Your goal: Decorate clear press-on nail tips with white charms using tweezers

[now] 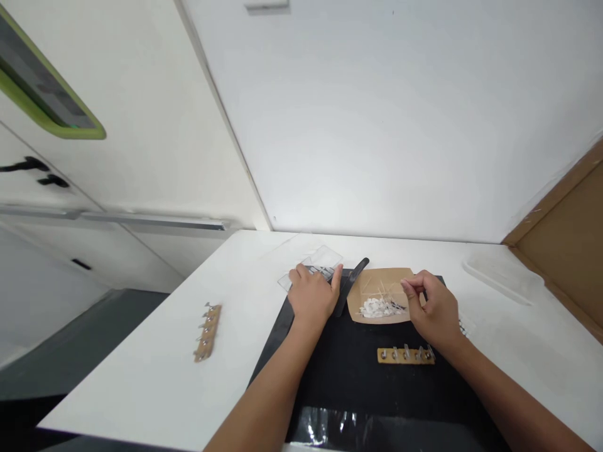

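Note:
My left hand (311, 292) lies over the near side of a clear plastic box (326, 256), thumb spread away from the curled fingers. Small black-and-white pieces show through the box. My right hand (433, 309) is closed in a pinch at the right side of a brown paper tray (384, 276); whatever lies between its fingertips is too small to make out. Inside the tray are white bits (375, 307) and several thin sticks (382, 290). In front of it, a wooden strip with upright clear clips (406, 356) rests on the black mat (348, 370).
Between the box and tray lies a black long-handled tool (354, 280). Another strip with metal-looking clips (208, 333) is on the white table (188, 395) at left. A clear plastic lid or tray (502, 279) lies at right, beside a cardboard panel (565, 238). A wall stands behind.

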Tool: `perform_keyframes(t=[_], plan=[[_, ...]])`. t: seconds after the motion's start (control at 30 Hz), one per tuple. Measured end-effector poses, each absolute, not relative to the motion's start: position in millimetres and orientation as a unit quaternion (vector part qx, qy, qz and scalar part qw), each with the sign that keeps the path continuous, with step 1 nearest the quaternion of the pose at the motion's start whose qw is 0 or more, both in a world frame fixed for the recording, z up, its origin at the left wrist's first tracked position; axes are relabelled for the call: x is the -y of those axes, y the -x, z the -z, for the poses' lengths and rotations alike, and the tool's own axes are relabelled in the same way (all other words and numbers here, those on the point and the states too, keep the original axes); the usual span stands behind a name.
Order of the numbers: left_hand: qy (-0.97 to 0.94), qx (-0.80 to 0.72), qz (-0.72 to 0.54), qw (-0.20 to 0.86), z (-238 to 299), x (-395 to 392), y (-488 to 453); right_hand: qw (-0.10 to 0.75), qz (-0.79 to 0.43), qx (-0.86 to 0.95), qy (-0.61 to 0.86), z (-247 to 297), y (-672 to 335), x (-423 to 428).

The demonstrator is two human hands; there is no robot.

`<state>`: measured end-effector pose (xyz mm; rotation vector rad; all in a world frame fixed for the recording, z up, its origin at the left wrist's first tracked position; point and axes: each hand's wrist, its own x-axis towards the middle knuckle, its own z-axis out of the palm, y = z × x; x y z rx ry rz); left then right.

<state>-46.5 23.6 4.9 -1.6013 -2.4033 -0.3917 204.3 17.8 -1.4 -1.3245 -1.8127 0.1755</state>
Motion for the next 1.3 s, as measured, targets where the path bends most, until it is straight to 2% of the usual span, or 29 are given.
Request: perform_keyframes(t=[0.2,0.37,0.53,0.67,0.83,1.0,1.3], plan=[[0.552,0.813,0.141,0.123,-6.0,-22.1,43.3,0.423,-0.069,0.734,0.527,0.6,-201.5,-16.0],[0.642,0.714,0.235,0.151,-9.3,-18.3,36.0,0.425,-0.060,0.745,0.510,1.6,-201.4,-16.3],[0.783,0.501,0.366,0.038,-8.6,-6.9,16.3,0.429,-0.043,0.781,0.451,2.9,-203.2,-16.9],[0.785,0.415,0.454,-0.072,-5.0,0.3,4.1,0.444,-0.021,0.800,0.403,3.0,-204.3,-16.4],[0.766,0.397,0.491,-0.124,-6.9,3.1,-0.7,0.455,0.007,0.811,0.369,1.2,-205.2,-15.3],[0.746,0.410,0.500,-0.160,-9.4,5.1,-3.1,0.455,0.086,0.820,0.336,-0.2,-205.9,-14.0],[0.676,0.449,0.505,-0.294,-5.0,7.6,-6.1,0.418,0.201,0.832,0.305,-6.7,-208.7,-10.0]])
